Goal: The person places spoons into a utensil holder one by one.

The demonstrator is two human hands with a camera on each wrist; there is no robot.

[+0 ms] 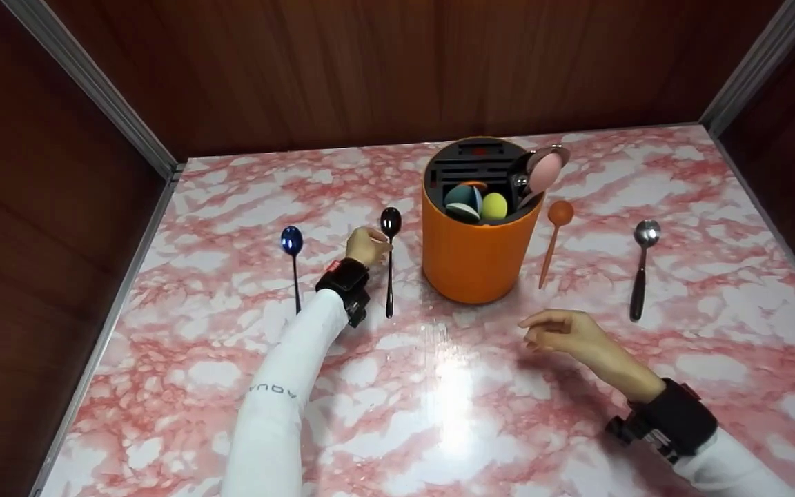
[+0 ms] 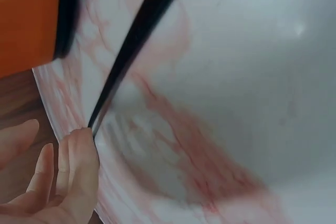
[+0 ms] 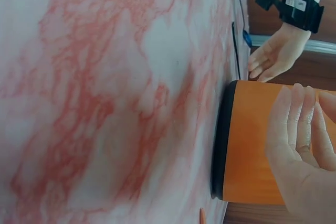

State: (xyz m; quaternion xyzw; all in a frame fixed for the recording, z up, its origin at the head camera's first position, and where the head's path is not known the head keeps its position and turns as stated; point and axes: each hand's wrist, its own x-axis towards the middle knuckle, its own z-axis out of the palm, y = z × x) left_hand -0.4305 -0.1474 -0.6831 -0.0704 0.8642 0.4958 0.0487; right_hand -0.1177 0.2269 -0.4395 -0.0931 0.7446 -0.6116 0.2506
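Note:
My left hand [image 1: 367, 246] is at a dark, shiny long-handled spoon [image 1: 390, 222] lying on the table left of the orange holder [image 1: 475, 262]. In the left wrist view, fingertips of this hand [image 2: 65, 179] are right at the spoon's thin handle [image 2: 126, 51], with the thumb apart from them. My right hand [image 1: 566, 333] hovers in front of the holder to the right, fingers loosely bent and nothing in them. The holder has a black slotted top, with several coloured utensil heads, among them a pink one [image 1: 546, 172] and a yellow-green one [image 1: 494, 206].
A blue spoon [image 1: 292, 241] lies to the left of my left hand. Right of the holder are an orange spoon [image 1: 560, 213] and a metal spoon [image 1: 646, 233] with a dark handle. Wood-patterned panels [image 1: 370, 76] bound the marbled table [image 1: 397, 414] at back and sides.

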